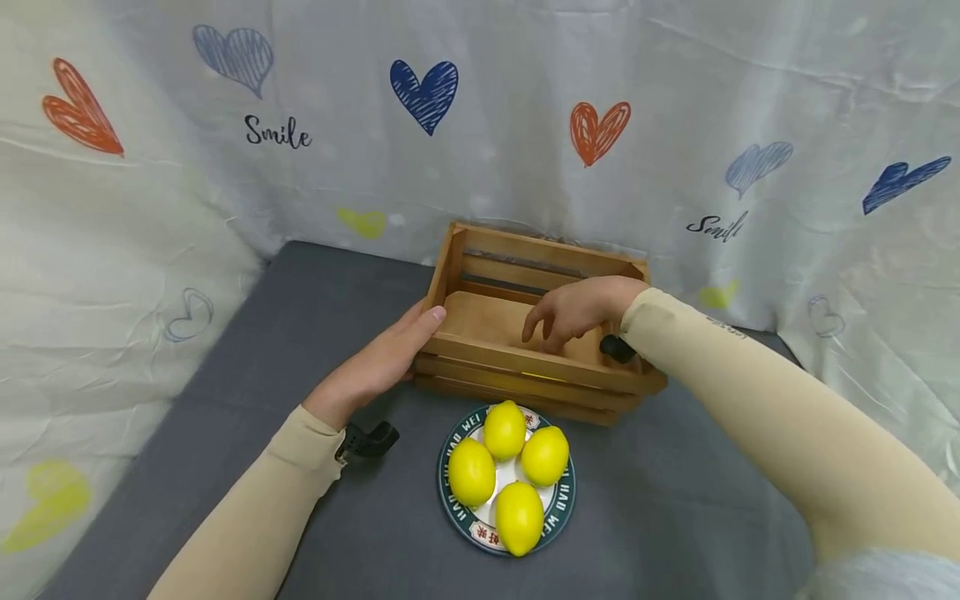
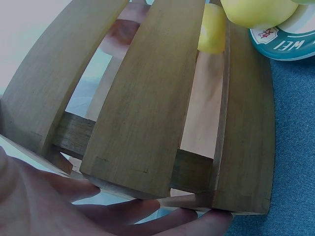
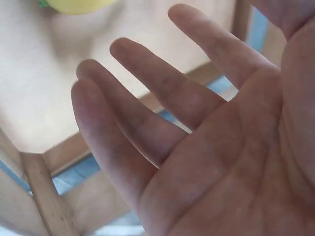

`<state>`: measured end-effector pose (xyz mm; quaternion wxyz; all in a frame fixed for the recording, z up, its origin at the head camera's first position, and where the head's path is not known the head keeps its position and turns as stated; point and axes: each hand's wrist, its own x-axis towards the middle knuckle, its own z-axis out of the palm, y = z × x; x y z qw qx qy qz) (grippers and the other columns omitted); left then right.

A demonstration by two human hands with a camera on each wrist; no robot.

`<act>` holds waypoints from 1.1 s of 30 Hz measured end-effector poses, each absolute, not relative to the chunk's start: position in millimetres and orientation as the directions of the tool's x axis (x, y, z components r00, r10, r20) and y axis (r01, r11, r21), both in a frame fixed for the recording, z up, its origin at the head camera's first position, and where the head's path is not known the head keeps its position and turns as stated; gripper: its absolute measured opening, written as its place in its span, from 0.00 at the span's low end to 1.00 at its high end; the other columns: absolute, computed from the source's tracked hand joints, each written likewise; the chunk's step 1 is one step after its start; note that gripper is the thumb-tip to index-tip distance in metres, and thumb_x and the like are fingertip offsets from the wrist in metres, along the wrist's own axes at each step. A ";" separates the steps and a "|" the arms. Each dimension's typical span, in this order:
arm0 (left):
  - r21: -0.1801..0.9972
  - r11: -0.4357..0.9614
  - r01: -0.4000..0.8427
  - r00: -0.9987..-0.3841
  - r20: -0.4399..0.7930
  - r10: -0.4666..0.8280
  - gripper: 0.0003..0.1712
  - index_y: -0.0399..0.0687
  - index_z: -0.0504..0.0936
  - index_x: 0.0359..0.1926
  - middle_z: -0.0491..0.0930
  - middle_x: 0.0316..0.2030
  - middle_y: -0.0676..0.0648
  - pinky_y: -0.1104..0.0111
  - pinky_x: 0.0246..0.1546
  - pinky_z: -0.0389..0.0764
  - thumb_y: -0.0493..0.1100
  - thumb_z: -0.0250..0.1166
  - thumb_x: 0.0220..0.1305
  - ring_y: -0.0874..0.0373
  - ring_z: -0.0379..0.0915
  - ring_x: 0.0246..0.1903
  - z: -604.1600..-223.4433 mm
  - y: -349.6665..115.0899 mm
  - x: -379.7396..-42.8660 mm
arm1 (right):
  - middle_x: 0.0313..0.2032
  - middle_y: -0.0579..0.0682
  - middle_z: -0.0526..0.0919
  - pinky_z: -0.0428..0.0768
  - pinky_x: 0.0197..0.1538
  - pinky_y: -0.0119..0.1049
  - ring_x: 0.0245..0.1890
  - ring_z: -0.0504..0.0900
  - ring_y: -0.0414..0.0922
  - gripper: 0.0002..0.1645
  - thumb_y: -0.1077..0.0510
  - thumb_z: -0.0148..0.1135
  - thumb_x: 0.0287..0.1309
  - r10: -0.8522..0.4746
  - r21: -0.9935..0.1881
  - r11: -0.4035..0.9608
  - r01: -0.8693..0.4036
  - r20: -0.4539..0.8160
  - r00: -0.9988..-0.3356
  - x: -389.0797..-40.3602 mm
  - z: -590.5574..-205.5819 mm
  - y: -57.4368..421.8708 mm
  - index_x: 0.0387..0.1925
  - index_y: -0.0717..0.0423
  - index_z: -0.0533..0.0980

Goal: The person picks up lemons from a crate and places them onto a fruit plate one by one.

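A slatted wooden crate (image 1: 525, 358) stands on the grey cloth. My left hand (image 1: 386, 358) touches its left end, thumb at the front corner; in the left wrist view the fairly straight fingers (image 2: 142, 209) lie against that end. My right hand (image 1: 581, 308) is inside the crate, above its floor. The right wrist view shows its fingers spread and only slightly bent, with nothing in the palm. A lemon (image 2: 211, 32) inside the crate shows between the slats, apart from the fingers. Its yellow side (image 3: 81, 5) appears at the right wrist view's top edge.
Right in front of the crate, a green-rimmed plate (image 1: 447, 492) carries several lemons (image 1: 519, 517). A white curtain (image 1: 502, 167) printed with hearts hangs close behind the crate. Grey cloth (image 1: 315, 292) extends left of the crate.
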<state>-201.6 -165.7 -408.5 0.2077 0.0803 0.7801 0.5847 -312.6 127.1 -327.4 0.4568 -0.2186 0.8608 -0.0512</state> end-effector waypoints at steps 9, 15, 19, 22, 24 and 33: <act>0.947 0.297 -0.119 -0.897 -0.231 0.377 0.56 0.57 0.32 0.89 0.36 0.89 0.43 0.27 0.73 0.63 0.80 0.41 0.78 0.37 0.41 0.86 -407.6 -160.3 -202.3 | 0.71 0.52 0.79 0.86 0.63 0.46 0.63 0.83 0.50 0.36 0.66 0.57 0.72 -0.383 -0.241 0.904 -0.353 -0.824 -0.417 -311.2 -343.2 124.1 0.76 0.37 0.74; 0.949 0.290 -0.119 -0.896 -0.229 0.380 0.56 0.56 0.32 0.89 0.36 0.89 0.43 0.26 0.73 0.62 0.79 0.42 0.79 0.37 0.41 0.86 -405.0 -157.7 -201.4 | 0.71 0.54 0.80 0.88 0.60 0.44 0.66 0.82 0.51 0.38 0.68 0.57 0.72 -0.373 -0.253 0.912 -0.324 -0.841 -0.393 -310.3 -347.2 122.9 0.77 0.38 0.73; 0.950 0.289 -0.116 -0.897 -0.225 0.381 0.56 0.56 0.32 0.89 0.37 0.89 0.43 0.26 0.73 0.62 0.79 0.42 0.79 0.38 0.41 0.86 -404.2 -156.6 -201.4 | 0.70 0.54 0.81 0.88 0.60 0.45 0.66 0.83 0.50 0.35 0.66 0.62 0.74 -0.381 -0.282 0.912 -0.298 -0.852 -0.358 -309.8 -349.9 123.7 0.76 0.36 0.75; 0.952 0.283 -0.114 -0.898 -0.220 0.381 0.56 0.56 0.32 0.89 0.37 0.89 0.43 0.26 0.73 0.62 0.79 0.42 0.79 0.38 0.42 0.86 -405.1 -157.3 -202.1 | 0.70 0.52 0.81 0.88 0.60 0.45 0.66 0.82 0.49 0.33 0.63 0.64 0.75 -0.384 -0.287 0.911 -0.297 -0.854 -0.350 -309.5 -352.0 124.4 0.74 0.33 0.76; 0.954 0.277 -0.115 -0.898 -0.219 0.382 0.55 0.57 0.33 0.89 0.38 0.88 0.43 0.26 0.73 0.63 0.79 0.42 0.79 0.37 0.43 0.86 -406.6 -158.4 -202.7 | 0.69 0.52 0.81 0.88 0.60 0.45 0.66 0.82 0.49 0.32 0.62 0.64 0.76 -0.387 -0.288 0.909 -0.302 -0.852 -0.353 -309.3 -353.2 124.0 0.73 0.32 0.77; 0.951 0.285 -0.117 -0.903 -0.222 0.368 0.55 0.57 0.32 0.89 0.37 0.88 0.42 0.26 0.72 0.64 0.79 0.41 0.79 0.35 0.44 0.85 -409.5 -166.4 -202.2 | 0.75 0.58 0.72 0.84 0.53 0.43 0.54 0.81 0.50 0.32 0.65 0.61 0.74 -0.402 -0.284 0.911 -0.298 -0.767 -0.500 -306.8 -334.0 124.0 0.72 0.34 0.78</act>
